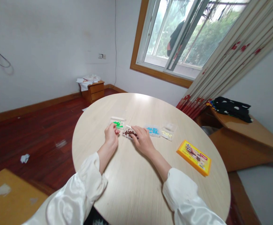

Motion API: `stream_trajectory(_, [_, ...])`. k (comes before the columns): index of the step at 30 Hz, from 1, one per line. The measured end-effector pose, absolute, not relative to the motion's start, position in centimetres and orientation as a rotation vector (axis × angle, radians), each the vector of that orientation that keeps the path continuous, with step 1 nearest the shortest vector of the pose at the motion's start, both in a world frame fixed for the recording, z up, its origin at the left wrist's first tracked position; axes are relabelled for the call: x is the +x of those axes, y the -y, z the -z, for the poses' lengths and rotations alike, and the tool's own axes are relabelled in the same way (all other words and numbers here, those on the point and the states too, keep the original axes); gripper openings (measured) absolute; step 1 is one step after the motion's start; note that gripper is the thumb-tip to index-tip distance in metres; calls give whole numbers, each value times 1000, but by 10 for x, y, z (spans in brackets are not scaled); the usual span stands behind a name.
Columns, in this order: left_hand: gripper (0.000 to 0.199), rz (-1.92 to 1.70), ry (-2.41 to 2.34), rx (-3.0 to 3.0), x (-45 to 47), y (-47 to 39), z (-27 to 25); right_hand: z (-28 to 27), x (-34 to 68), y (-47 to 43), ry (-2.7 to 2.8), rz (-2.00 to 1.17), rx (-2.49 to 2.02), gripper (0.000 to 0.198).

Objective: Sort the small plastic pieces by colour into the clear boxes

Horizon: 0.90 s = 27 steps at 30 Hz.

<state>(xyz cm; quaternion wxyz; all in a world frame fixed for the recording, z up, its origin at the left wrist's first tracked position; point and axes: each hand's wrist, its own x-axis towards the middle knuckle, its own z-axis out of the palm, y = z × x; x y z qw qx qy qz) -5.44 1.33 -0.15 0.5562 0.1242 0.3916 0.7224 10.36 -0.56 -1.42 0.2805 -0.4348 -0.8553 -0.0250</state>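
Observation:
My left hand (112,134) is curled, its fingers pinched together at the near edge of a clear plastic box of small green pieces (119,124). Whatever lies between those fingertips is too small to make out. With thumb and fingers spanning it, my right hand (144,139) grips the right end of a clear box of dark brown beads (127,133). That end is partly hidden under the hand. Just right of it lie a clear box of light blue pieces (153,131) and a box of pale yellow pieces (167,134) with a raised clear lid.
A yellow printed box (194,157) lies on the right side of the round table (131,187). Past the table stand a small wooden cabinet (96,90) with papers and a wooden desk (249,140) with dark cloth (232,107). A curtain (225,59) hangs by the window.

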Motion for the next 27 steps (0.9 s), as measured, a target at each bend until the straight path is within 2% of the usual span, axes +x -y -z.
stream_trajectory(11, [18, -1772, -963, 317, -65, -15, 4, 37, 96, 24, 2412, 86, -1169, 40])
stream_trajectory(20, [22, -1775, -906, 188, -74, -17, 3, -2, 77, -5, 2301, -12, -1226, 29])
stream_trajectory(21, [22, -1790, -908, 170, -75, -17, 3, -8, 71, -16, 2261, -23, -1241, 35])
stream_trajectory(25, [18, -1853, -928, 107, -80, -18, 2, -24, 45, -64, 2213, -123, -1346, 87])
stream_trajectory(27, [15, -1872, -947, 80, -86, -17, 2, -26, 33, -81, 2249, -215, -1409, 101])
